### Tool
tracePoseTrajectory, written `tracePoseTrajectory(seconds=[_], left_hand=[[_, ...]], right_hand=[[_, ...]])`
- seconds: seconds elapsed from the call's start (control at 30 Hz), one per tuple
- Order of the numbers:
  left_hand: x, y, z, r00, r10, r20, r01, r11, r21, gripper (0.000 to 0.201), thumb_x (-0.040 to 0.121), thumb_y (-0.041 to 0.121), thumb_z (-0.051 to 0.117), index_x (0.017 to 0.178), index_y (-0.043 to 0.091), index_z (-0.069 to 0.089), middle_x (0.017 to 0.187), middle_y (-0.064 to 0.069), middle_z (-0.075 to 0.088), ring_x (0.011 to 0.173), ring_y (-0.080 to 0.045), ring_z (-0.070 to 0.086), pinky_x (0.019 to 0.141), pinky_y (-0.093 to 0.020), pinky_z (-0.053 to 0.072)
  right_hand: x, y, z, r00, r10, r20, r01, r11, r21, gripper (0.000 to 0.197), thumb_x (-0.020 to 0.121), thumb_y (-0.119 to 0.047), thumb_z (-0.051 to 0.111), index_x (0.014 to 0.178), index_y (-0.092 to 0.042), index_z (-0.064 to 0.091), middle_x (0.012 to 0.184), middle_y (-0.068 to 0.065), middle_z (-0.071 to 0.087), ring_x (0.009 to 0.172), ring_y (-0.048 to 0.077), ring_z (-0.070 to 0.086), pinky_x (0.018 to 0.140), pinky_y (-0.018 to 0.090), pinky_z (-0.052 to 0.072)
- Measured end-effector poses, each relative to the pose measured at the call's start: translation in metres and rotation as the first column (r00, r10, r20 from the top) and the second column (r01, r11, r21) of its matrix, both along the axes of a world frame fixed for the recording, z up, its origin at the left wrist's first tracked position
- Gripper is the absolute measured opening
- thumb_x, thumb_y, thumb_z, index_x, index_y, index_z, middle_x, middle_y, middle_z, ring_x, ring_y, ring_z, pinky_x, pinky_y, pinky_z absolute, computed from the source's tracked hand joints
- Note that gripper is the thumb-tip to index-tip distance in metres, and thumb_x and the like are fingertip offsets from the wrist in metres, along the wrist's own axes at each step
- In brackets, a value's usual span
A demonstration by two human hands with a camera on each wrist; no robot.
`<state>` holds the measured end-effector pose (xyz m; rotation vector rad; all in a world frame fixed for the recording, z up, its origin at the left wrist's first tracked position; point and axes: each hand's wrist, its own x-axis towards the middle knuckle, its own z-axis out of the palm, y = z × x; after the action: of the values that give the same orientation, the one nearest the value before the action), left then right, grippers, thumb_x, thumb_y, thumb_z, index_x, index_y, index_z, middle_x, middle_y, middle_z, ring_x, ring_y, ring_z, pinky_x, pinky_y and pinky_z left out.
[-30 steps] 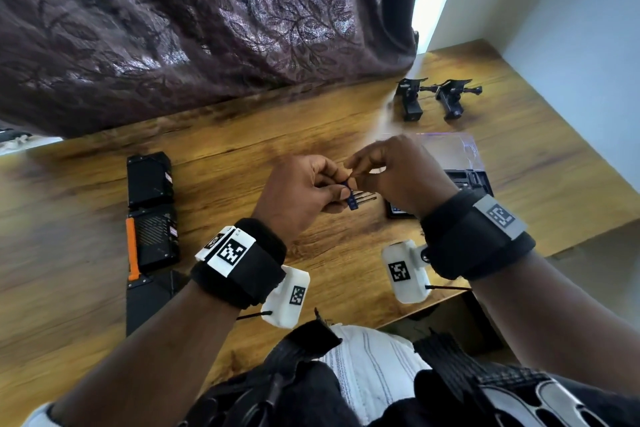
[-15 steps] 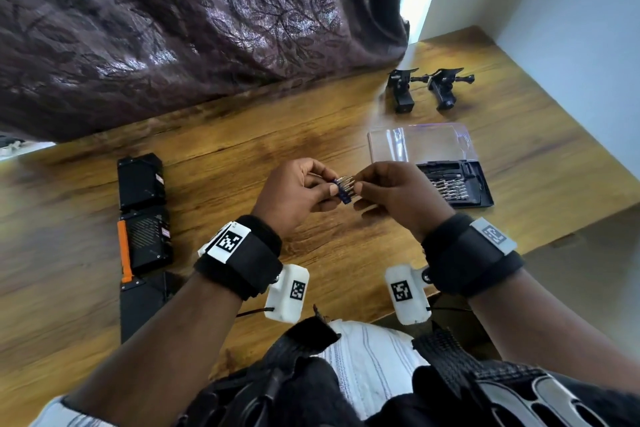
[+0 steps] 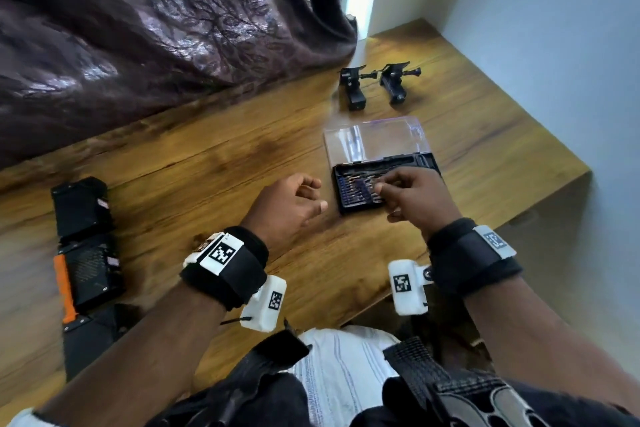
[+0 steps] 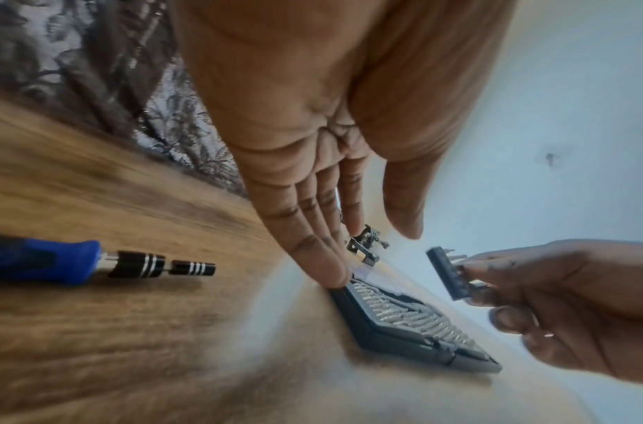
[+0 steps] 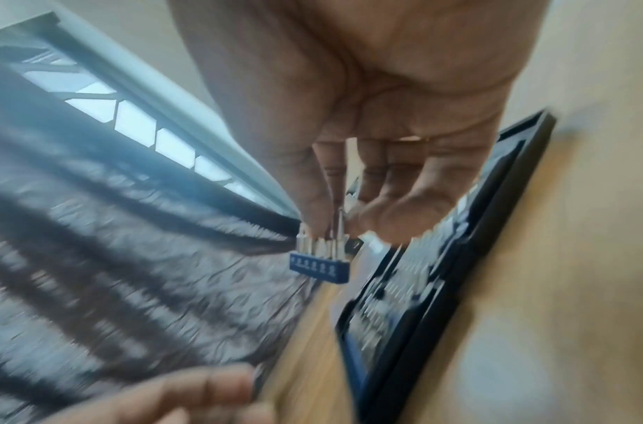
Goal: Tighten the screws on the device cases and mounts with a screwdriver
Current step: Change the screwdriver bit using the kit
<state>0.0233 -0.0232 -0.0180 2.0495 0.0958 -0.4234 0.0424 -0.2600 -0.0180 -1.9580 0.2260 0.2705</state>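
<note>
Blue bit strip pinched by right hand above open bit case; left hand relaxed, empty; best lowered level into vacant slot, bits upright

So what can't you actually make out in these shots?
- Markings on the blue bit strip that the right hand pinches: right wrist view, motion blur.
- Bit tips in the open bit case: head view, too small, partly under the hand.
- Screwdriver handle end: left wrist view, cut off by the edge.
</note>
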Motion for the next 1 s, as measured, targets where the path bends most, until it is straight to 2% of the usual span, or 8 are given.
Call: tracePoseTrajectory(seconds=[0.07, 0.17, 0.27, 0.47, 0.57, 0.77, 0.87, 1.0], left_hand=[[0.005, -0.008, -0.003, 0.995, -0.099, 0.032, 0.093, 0.981, 0.169, 0.042, 0.092, 0.029, 0.078, 0.131, 0.025, 0.062, 0.120, 0.012, 0.065, 0.106, -0.013, 0.067, 0.091, -0.035, 0.057], [0.016, -0.020, -0.008, 0.972, -0.233, 0.015, 0.210, 0.901, 0.379, 0.058, 0.093, 0.034, 0.076, 0.143, 0.015, 0.054, 0.133, 0.001, 0.061, 0.112, -0.021, 0.064, 0.096, -0.036, 0.051], [0.024, -0.033, -0.017, 0.963, -0.266, -0.036, 0.252, 0.848, 0.466, 0.068, 0.092, 0.039, 0.076, 0.147, 0.011, 0.046, 0.131, -0.007, 0.060, 0.111, -0.024, 0.061, 0.096, -0.038, 0.051], [0.032, -0.053, -0.030, 0.951, -0.294, -0.101, 0.304, 0.813, 0.497, 0.073, 0.092, 0.042, 0.075, 0.149, 0.015, 0.038, 0.126, -0.006, 0.060, 0.111, -0.023, 0.058, 0.085, -0.032, 0.044], [0.034, -0.057, -0.036, 0.951, -0.290, -0.111, 0.305, 0.806, 0.507, 0.081, 0.092, 0.043, 0.074, 0.155, 0.013, 0.032, 0.133, -0.010, 0.058, 0.116, -0.027, 0.058, 0.090, -0.035, 0.048], [0.036, -0.059, -0.042, 0.955, -0.266, -0.130, 0.294, 0.799, 0.525, 0.098, 0.092, 0.045, 0.074, 0.163, 0.012, 0.016, 0.145, -0.014, 0.054, 0.128, -0.031, 0.055, 0.106, -0.044, 0.048], [0.036, -0.060, -0.043, 0.958, -0.257, -0.129, 0.286, 0.800, 0.527, 0.101, 0.092, 0.046, 0.074, 0.164, 0.012, 0.012, 0.147, -0.014, 0.052, 0.130, -0.031, 0.054, 0.108, -0.045, 0.047], [0.035, -0.063, -0.041, 0.958, -0.252, -0.136, 0.285, 0.800, 0.528, 0.105, 0.092, 0.046, 0.074, 0.165, 0.012, 0.007, 0.153, -0.014, 0.048, 0.135, -0.030, 0.051, 0.109, -0.042, 0.047]], right_hand=[[0.009, -0.030, -0.007, 0.991, -0.133, 0.020, 0.134, 0.987, -0.084, 0.006, 0.088, -0.012, 0.075, 0.085, -0.008, 0.074, 0.069, 0.002, 0.064, 0.048, 0.015, 0.053, 0.048, 0.031, 0.051], [0.025, -0.065, -0.017, 0.964, -0.264, 0.027, 0.265, 0.950, -0.162, 0.014, 0.085, -0.016, 0.076, 0.072, -0.011, 0.072, 0.058, 0.008, 0.061, 0.043, 0.023, 0.049, 0.048, 0.035, 0.050], [0.038, -0.086, -0.029, 0.947, -0.320, 0.006, 0.314, 0.923, -0.222, 0.019, 0.082, -0.018, 0.076, 0.066, -0.017, 0.068, 0.058, 0.010, 0.064, 0.045, 0.025, 0.055, 0.053, 0.040, 0.055], [0.050, -0.099, -0.043, 0.948, -0.314, -0.043, 0.293, 0.921, -0.255, 0.019, 0.084, -0.018, 0.076, 0.068, -0.020, 0.067, 0.074, 0.010, 0.072, 0.048, 0.023, 0.060, 0.056, 0.034, 0.051], [0.051, -0.102, -0.046, 0.961, -0.273, -0.037, 0.253, 0.928, -0.274, 0.017, 0.084, -0.021, 0.077, 0.069, -0.018, 0.069, 0.076, 0.010, 0.074, 0.054, 0.024, 0.063, 0.058, 0.037, 0.054], [0.049, -0.101, -0.047, 0.979, -0.197, -0.043, 0.170, 0.919, -0.356, 0.011, 0.082, -0.025, 0.079, 0.073, -0.019, 0.074, 0.082, 0.008, 0.076, 0.080, 0.030, 0.071, 0.077, 0.045, 0.060], [0.054, -0.100, -0.048, 0.981, -0.176, -0.081, 0.132, 0.914, -0.385, 0.018, 0.080, -0.024, 0.079, 0.064, -0.020, 0.070, 0.078, 0.007, 0.075, 0.074, 0.026, 0.066, 0.075, 0.040, 0.057], [0.060, -0.095, -0.043, 0.988, -0.093, -0.123, 0.032, 0.903, -0.428, 0.015, 0.083, -0.025, 0.079, 0.073, -0.014, 0.074, 0.068, 0.001, 0.067, 0.067, 0.023, 0.061, 0.072, 0.035, 0.054]])
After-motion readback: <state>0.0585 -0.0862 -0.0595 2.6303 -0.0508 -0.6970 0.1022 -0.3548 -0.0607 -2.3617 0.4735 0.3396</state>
